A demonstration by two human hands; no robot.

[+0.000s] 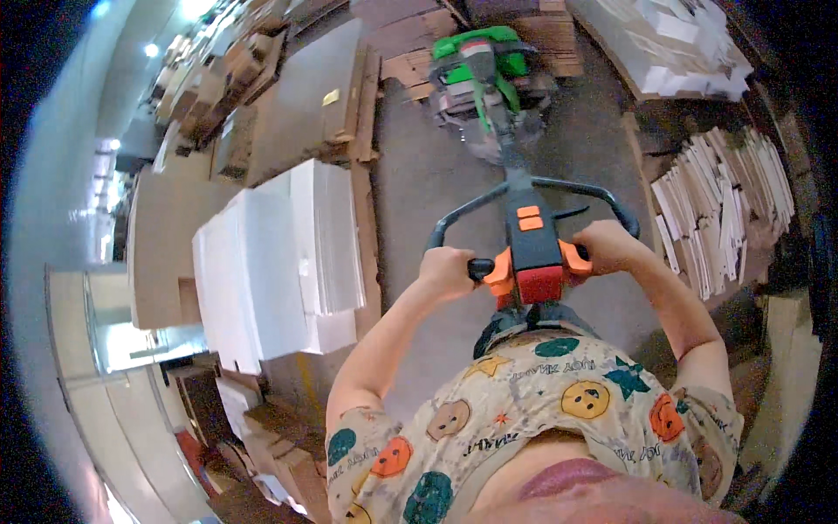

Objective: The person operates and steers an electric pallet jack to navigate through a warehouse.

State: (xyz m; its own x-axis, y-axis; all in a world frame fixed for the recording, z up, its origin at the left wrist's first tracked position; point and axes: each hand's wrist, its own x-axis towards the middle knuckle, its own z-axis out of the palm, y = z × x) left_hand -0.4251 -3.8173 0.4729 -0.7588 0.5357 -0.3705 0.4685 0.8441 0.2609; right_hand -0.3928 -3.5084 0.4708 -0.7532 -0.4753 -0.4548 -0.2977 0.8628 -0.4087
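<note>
Both of my hands are wrapped round the grips of an electric pallet jack's handle (536,249), close in front of my body. It has a black loop bar, orange buttons, orange thumb controls and a red end. My left hand (449,273) closes on the left grip, and a dark stub of that grip shows past my fingers. My right hand (609,248) closes on the right grip, with the thumb side close to the orange control. Ahead, the tiller runs to the green and black body of the pallet jack (506,70); its lower part is blurred.
To the left stand stacks of white sheets (262,262) and brown cardboard (305,96). On the right lie leaning bundles of flat board (720,210) and a pallet of white material (672,52). More cardboard (401,35) lies beyond the jack. Grey floor (410,157) runs between the stacks.
</note>
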